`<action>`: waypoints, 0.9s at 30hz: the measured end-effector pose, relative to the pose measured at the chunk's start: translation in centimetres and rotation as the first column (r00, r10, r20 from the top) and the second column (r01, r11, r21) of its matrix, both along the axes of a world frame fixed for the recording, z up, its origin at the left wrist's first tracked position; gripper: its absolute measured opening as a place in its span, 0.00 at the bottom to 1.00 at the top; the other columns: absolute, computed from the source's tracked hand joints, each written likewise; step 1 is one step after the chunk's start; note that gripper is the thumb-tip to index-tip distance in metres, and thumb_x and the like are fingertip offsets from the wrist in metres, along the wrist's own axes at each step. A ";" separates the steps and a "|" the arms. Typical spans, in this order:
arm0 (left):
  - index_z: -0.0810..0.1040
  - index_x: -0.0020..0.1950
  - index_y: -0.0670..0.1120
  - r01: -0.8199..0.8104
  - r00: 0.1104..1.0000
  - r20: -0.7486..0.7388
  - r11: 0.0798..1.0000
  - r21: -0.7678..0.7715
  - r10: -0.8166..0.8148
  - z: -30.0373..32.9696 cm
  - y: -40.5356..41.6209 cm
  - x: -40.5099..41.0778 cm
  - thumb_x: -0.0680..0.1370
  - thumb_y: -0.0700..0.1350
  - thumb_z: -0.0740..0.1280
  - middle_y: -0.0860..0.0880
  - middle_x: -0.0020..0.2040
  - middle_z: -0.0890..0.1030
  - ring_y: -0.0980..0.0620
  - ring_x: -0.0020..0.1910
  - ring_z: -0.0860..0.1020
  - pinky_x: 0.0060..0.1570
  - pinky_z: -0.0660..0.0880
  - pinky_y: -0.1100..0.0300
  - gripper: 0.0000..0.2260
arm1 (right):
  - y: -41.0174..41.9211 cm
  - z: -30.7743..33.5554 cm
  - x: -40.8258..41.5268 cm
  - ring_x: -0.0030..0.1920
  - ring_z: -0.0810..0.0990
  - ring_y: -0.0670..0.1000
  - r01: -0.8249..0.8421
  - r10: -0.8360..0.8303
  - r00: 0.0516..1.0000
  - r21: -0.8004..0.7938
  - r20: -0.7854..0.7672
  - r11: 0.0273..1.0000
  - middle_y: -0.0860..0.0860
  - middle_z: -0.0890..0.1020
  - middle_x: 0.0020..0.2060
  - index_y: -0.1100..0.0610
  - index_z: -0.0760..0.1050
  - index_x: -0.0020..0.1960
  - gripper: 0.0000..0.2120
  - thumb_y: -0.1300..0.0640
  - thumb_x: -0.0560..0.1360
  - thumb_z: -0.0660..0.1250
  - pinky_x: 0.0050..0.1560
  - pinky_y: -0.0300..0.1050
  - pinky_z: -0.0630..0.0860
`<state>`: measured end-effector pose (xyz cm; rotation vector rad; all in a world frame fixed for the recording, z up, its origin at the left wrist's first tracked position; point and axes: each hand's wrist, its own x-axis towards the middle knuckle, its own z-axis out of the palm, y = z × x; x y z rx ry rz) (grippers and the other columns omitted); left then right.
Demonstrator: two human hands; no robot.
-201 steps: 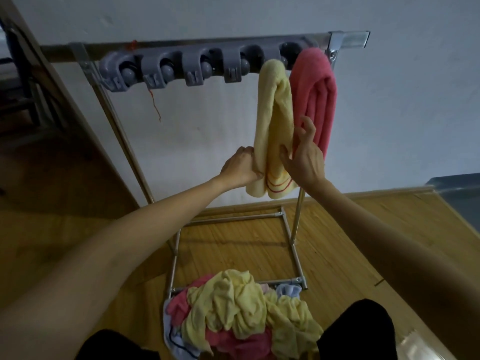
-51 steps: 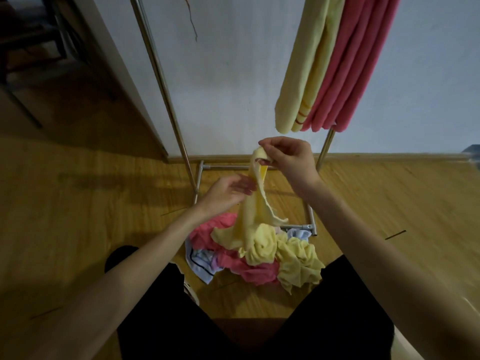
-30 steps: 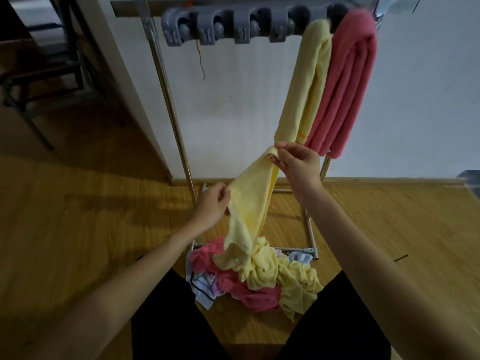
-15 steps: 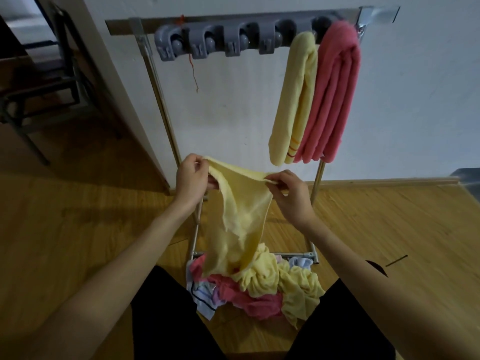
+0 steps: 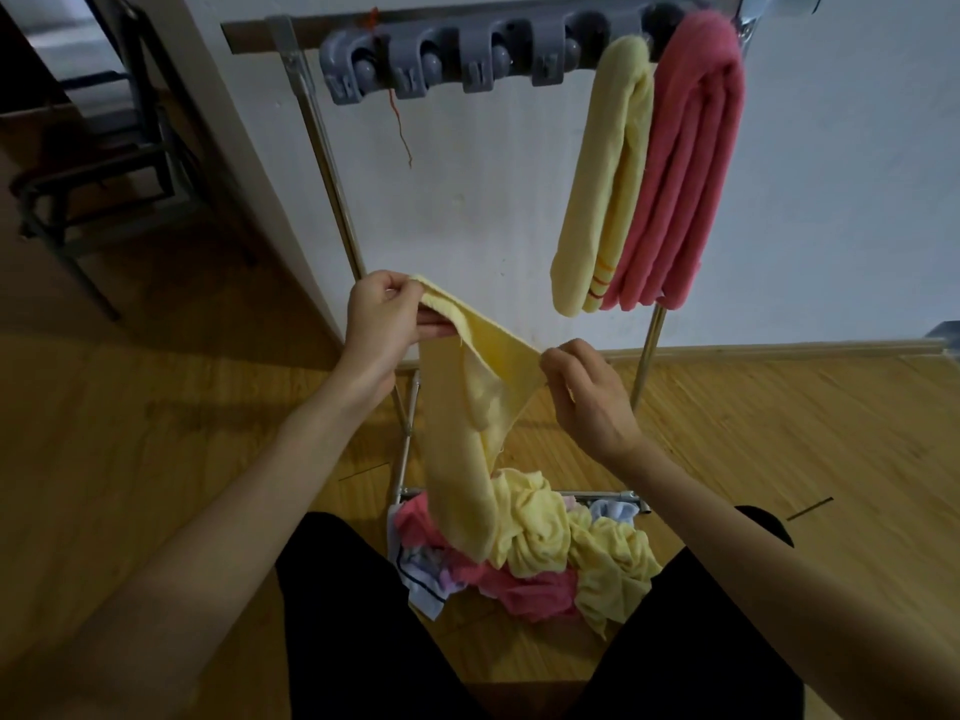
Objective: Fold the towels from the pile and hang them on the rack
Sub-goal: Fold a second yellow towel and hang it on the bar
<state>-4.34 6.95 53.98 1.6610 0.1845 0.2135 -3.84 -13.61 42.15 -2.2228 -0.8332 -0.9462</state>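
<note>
Towel: yellow; we hold its top edge, tail hanging onto pile.
Left hand: pinching the higher corner.
Right hand: pinching the lower corner.
Axis: edge slopes down to our right.
Rack: above, free clips nearer left hand.

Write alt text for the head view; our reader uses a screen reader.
Both hands, left hand and right hand, stretch a pale yellow terry towel above a crumpled towel pile; a folded yellow towel and folded pink towel hang on the metal rack.
</note>
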 end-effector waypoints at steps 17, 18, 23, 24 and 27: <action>0.73 0.57 0.33 0.031 0.999 -0.016 1.000 0.000 -0.031 1.1 -1.0 -0.5 0.81 0.37 0.59 0.40 0.45 0.80 0.48 0.40 0.84 0.38 0.81 0.59 0.09 | 0.6 1.2 -1.1 0.37 0.73 0.46 -0.275 0.238 0.905 -0.056 -0.352 0.960 0.51 0.77 0.43 0.62 0.79 0.48 0.11 0.57 0.69 0.65 0.37 0.45 0.76; 0.73 0.57 0.33 0.032 0.999 -0.014 0.999 0.001 -0.032 1.1 -1.0 -0.5 0.81 0.37 0.59 0.40 0.44 0.80 0.49 0.40 0.84 0.38 0.81 0.59 0.09 | 0.7 1.2 -1.1 0.37 0.72 0.45 -0.270 0.237 0.911 -0.054 -0.337 0.961 0.51 0.77 0.42 0.62 0.79 0.47 0.10 0.56 0.71 0.66 0.37 0.43 0.75; 0.73 0.58 0.34 0.018 1.000 -0.011 1.000 -0.007 -0.018 0.9 -0.8 -0.3 0.81 0.38 0.59 0.40 0.46 0.80 0.49 0.40 0.84 0.38 0.81 0.60 0.09 | 1.4 1.1 -1.0 0.35 0.71 0.48 -0.204 0.187 0.959 -0.059 -0.213 0.977 0.52 0.75 0.37 0.63 0.76 0.41 0.10 0.56 0.76 0.68 0.34 0.39 0.70; 0.73 0.58 0.34 0.009 1.000 -0.011 1.000 -0.002 -0.009 0.8 -0.6 -0.2 0.81 0.38 0.59 0.40 0.46 0.80 0.50 0.40 0.84 0.37 0.80 0.61 0.09 | 1.4 1.1 -0.9 0.35 0.71 0.48 -0.200 0.184 0.960 -0.058 -0.210 0.978 0.53 0.75 0.37 0.63 0.75 0.41 0.09 0.57 0.76 0.67 0.34 0.40 0.71; 0.74 0.56 0.36 -0.018 1.000 -0.021 0.997 0.076 0.019 0.6 0.4 0.2 0.81 0.39 0.60 0.41 0.45 0.80 0.52 0.38 0.84 0.36 0.80 0.62 0.08 | 0.6 1.7 -0.5 0.35 0.71 0.48 -0.190 0.175 0.952 -0.038 -0.251 0.981 0.53 0.74 0.38 0.63 0.73 0.42 0.07 0.60 0.76 0.65 0.34 0.42 0.72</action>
